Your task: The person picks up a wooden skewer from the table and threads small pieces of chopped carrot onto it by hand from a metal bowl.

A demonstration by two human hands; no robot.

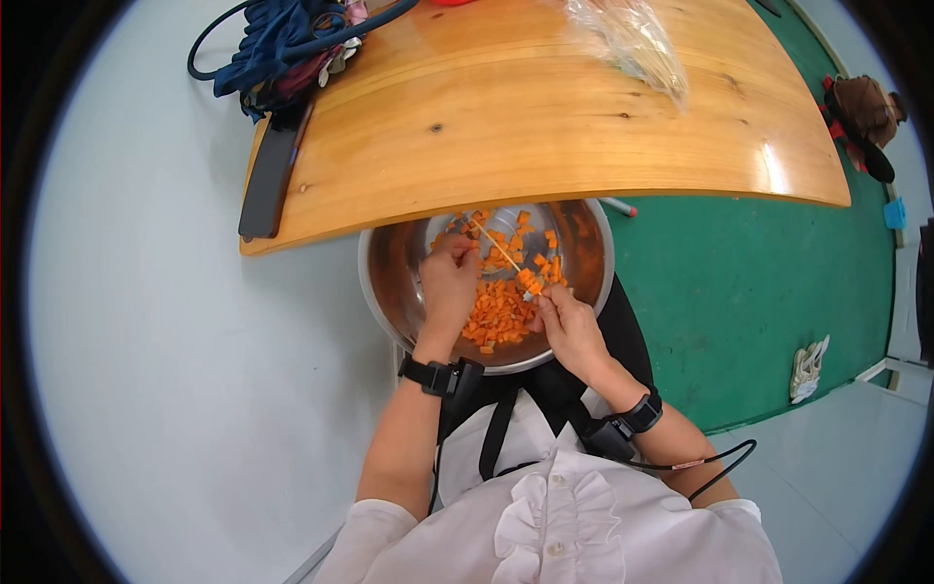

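Cut carrot pieces lie in a wide steel bowl at my lap, thickest in its near part. My right hand is closed on the lower end of a thin wooden skewer, which slants up and left over the bowl. Several carrot pieces are threaded on it just above my right fingers. On the bowl's left side, my left hand is pinched, with an orange carrot piece showing at its fingertips. The skewer's bare upper end passes close to these fingers. My left palm is hidden.
Over the bowl's far rim juts the wooden table. It bears a dark phone, blue fabric and a clear plastic bag of skewers. A white wall stands at left. Shoes lie on the green floor.
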